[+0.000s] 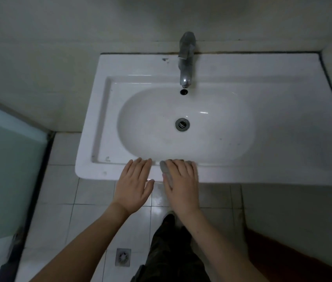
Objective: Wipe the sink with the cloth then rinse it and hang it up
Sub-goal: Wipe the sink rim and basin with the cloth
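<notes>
Left hand (134,185) lies flat, empty, on sink rim (263,176) — right hand (183,185), fingers straight, presses cloth (165,170) beside it.

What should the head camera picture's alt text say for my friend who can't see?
A person's right hand presses a small grey cloth on the front rim of a white ceramic sink, left hand flat beside it. A silver metal tap stands at the back.
</notes>
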